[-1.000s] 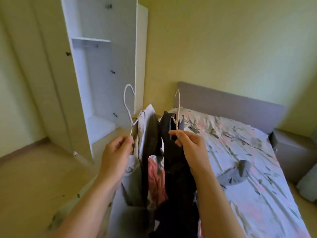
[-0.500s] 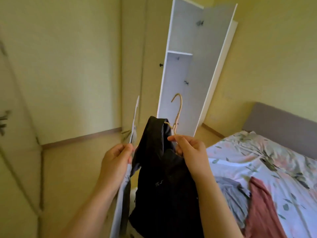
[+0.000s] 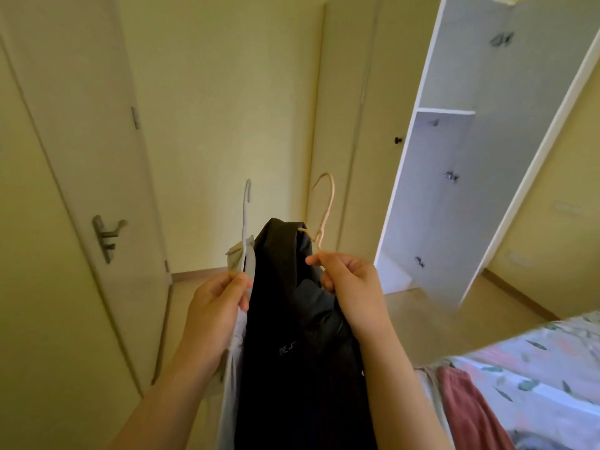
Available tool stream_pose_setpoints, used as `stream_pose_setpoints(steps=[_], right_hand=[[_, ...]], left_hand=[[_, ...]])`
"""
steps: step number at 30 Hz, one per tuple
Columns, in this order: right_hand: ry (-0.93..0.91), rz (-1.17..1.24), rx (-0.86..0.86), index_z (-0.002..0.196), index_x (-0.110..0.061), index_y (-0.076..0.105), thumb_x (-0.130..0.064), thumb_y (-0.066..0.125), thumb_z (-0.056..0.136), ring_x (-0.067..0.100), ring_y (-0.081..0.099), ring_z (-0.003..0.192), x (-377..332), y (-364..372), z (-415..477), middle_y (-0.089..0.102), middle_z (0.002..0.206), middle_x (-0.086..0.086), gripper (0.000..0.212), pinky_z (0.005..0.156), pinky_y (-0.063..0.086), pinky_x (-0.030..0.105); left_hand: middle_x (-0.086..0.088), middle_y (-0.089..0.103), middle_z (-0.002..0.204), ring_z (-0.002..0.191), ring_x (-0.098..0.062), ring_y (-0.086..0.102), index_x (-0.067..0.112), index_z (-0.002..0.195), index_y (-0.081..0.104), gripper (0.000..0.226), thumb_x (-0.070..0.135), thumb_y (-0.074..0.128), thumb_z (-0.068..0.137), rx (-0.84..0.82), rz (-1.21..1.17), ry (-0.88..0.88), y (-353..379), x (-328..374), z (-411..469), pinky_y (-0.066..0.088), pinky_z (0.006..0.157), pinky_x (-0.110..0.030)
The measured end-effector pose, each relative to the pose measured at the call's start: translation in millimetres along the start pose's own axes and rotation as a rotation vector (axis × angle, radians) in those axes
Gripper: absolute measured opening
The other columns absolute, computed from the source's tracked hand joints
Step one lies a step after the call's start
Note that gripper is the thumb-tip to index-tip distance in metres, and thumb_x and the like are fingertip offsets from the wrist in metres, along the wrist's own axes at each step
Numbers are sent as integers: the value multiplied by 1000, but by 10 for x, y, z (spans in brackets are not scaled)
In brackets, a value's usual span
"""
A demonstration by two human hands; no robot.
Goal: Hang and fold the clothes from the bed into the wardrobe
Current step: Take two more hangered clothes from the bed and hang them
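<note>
Head has swung left since half a second ago: the wardrobe (image 3: 454, 190), then straight behind the hands, now stands off to their right. Left hand (image 3: 216, 315) fingers (image 3: 238, 287) pinch the neck of a white hanger (image 3: 246, 216) carrying a pale grey garment (image 3: 238, 336). Right hand (image 3: 352, 287) fingers (image 3: 324, 263) pinch the neck of a beige hanger (image 3: 326, 216) carrying a black garment (image 3: 292, 336). Both garments hang touching, left of the wardrobe, not yet inside. Red garment (image 3: 467, 404) lies on the bed (image 3: 552, 368), below the wardrobe. Step: carrying hung clothes over. Next probably needs a turn towards the open bay. No rail visible, only a shelf.
</note>
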State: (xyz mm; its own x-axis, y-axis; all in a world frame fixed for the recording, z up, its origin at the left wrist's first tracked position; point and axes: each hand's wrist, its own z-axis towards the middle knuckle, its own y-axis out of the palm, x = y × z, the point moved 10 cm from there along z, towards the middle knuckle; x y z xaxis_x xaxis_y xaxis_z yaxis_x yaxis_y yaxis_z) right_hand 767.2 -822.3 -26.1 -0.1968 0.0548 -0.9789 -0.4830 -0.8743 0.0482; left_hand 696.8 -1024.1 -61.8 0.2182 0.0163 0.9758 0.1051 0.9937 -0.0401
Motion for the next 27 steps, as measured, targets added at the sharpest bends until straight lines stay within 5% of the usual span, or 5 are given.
stream_pose_setpoints(steps=[7,16,22,27], right_hand=[[63,19,-3,81,0,72,-10,53,95,4,36,41,312,262,708,40,45,-6,26,44,36,11],[94,-83,138,80,-4,74,-10,56,94,4,37,40,667,502,1696,43,46,-6,23,42,34,11],[134,-131,320,79,-7,74,-14,55,94,2,37,38,798,265,2137,46,46,-5,26,41,35,12],[154,-150,436,80,-5,74,-14,54,96,1,38,39,946,-38,2496,48,48,-3,26,42,35,11]], left_hand=[[-2,60,58,49,-6,54,5,67,64,32,18,54,95,14,-35,-75,1,-362,694,44,47,-13],[0,67,64,59,-3,59,22,63,69,33,32,59,93,-188,14,-17,295,-596,1956,42,64,-15],[0,66,62,56,-2,60,22,92,74,16,24,58,94,-371,-67,-86,787,-822,2616,42,55,-5],[1,63,56,62,-12,64,20,83,73,18,18,58,93,-479,-97,-110,1385,-933,3026,44,55,-7]])
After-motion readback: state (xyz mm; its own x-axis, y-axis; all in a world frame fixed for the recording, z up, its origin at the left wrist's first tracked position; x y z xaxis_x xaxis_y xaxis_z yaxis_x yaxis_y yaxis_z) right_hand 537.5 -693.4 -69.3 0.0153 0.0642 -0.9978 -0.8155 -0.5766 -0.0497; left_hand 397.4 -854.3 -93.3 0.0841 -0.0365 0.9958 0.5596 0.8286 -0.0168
